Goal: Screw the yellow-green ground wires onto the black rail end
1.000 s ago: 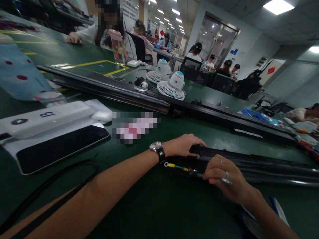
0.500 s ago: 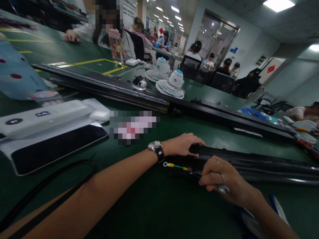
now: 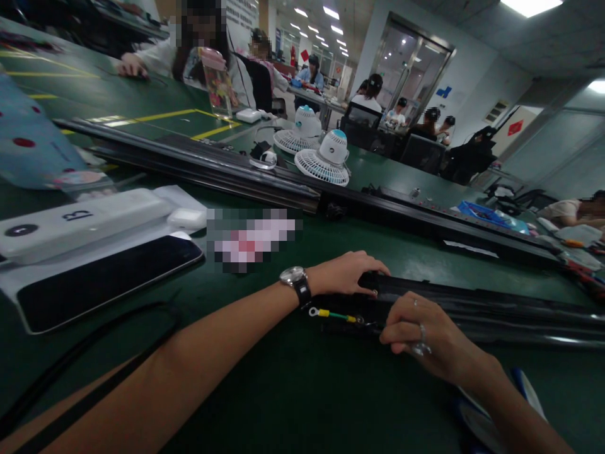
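My left hand [image 3: 347,273], with a watch [image 3: 293,276] on its wrist, is closed around the near end of a long black rail [image 3: 454,297]. Its thumb is by a small metal fastener. A short green-and-yellow wire [image 3: 338,315] with a ring terminal sticks out from the rail's end, its other end at a screw. Close to that screw, my right hand [image 3: 416,328] is closed in a pinch on a slim metal tool [image 3: 420,347]. Most of the tool is hidden by the fingers, so its kind is unclear.
More long dark rails [image 3: 203,161] cross the table behind my hands. Two white fans [image 3: 322,157] stand beyond them. At left lie a phone [image 3: 111,284] and a white device [image 3: 85,221]. Blue-rimmed round things [image 3: 479,422] lie under my right forearm. People sit farther back.
My right hand has turned slightly and shifted a little, and less of the tool shows at its fingertips. My left hand keeps its place on the rail.
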Motion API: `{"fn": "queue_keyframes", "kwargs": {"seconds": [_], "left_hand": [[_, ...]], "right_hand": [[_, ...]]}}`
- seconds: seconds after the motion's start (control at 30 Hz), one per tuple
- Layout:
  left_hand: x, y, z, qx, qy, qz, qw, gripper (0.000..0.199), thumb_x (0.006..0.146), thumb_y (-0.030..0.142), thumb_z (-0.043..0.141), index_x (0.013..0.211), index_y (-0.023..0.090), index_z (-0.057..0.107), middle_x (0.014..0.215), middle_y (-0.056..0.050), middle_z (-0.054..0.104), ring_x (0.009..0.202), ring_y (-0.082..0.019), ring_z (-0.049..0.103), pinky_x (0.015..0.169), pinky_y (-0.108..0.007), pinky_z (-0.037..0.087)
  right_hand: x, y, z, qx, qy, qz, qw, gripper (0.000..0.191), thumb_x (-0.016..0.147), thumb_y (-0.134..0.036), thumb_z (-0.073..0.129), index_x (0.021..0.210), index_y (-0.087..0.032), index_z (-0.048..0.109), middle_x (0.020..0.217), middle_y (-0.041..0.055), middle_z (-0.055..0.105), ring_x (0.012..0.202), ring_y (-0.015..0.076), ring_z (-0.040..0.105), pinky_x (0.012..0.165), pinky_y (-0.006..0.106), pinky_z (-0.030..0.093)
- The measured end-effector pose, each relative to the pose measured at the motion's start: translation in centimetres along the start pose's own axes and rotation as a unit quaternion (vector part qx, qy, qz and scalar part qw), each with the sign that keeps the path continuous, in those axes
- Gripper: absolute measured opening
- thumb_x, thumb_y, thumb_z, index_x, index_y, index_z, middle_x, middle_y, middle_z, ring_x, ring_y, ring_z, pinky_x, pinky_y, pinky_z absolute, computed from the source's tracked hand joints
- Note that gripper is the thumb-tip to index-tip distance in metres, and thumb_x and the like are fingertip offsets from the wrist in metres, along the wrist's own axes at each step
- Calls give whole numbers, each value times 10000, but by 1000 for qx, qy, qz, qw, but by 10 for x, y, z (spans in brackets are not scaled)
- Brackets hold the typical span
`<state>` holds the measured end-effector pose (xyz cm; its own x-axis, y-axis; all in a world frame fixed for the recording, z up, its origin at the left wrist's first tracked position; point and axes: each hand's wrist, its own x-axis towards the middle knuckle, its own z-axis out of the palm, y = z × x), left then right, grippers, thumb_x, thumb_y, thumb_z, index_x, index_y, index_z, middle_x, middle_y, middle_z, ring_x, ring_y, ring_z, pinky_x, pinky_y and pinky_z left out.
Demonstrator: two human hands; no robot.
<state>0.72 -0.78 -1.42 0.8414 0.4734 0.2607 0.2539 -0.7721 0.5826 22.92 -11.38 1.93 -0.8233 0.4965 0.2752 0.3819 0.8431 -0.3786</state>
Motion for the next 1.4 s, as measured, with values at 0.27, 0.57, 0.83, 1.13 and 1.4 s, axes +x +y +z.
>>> {"fn": "queue_keyframes", "kwargs": {"seconds": [0.27, 0.57, 0.83, 1.13, 1.4], "left_hand": [[0, 1, 0, -2, 3, -4, 1000, 450, 853, 292, 693, 1282, 282, 559, 1195, -37, 631, 1081, -228, 534, 950, -365, 388], [1, 1, 0, 0, -2, -2, 1000, 465, 857, 346, 688, 1296, 278, 550, 1194, -41, 626, 1074, -229, 532, 945, -361, 385], [0, 2, -2, 6, -7, 2, 1000, 455, 867, 296, 671, 1304, 285, 544, 1218, -38, 616, 1086, -226, 527, 953, -362, 381], [2, 2, -1, 5, -7, -6, 1000, 452, 857, 342, 694, 1285, 285, 559, 1199, -36, 624, 1088, -231, 530, 944, -352, 379], [1, 0, 0, 9, -3, -3, 1000, 447, 864, 327, 685, 1290, 285, 555, 1202, -36, 625, 1083, -226, 534, 941, -355, 387]], "right_hand": [[0, -2, -4, 23, 0, -8, 1000, 102, 976, -199, 556, 1014, -223, 648, 928, 35, 633, 816, 153, 570, 739, 312, 421], [3, -1, -2, 27, 5, -7, 1000, 127, 998, -228, 521, 1006, -215, 648, 919, 37, 639, 819, 153, 574, 762, 324, 422], [2, -1, -3, 9, 20, 1, 1000, 123, 992, -223, 528, 998, -217, 651, 915, 39, 636, 820, 160, 577, 748, 321, 428], [-1, 2, -2, 10, 20, 6, 1000, 126, 984, -202, 529, 983, -217, 654, 904, 43, 634, 809, 161, 579, 728, 314, 439], [-2, 4, 1, -28, 14, -4, 999, 139, 989, -214, 519, 979, -214, 658, 886, 43, 638, 787, 161, 578, 740, 329, 447]]}}
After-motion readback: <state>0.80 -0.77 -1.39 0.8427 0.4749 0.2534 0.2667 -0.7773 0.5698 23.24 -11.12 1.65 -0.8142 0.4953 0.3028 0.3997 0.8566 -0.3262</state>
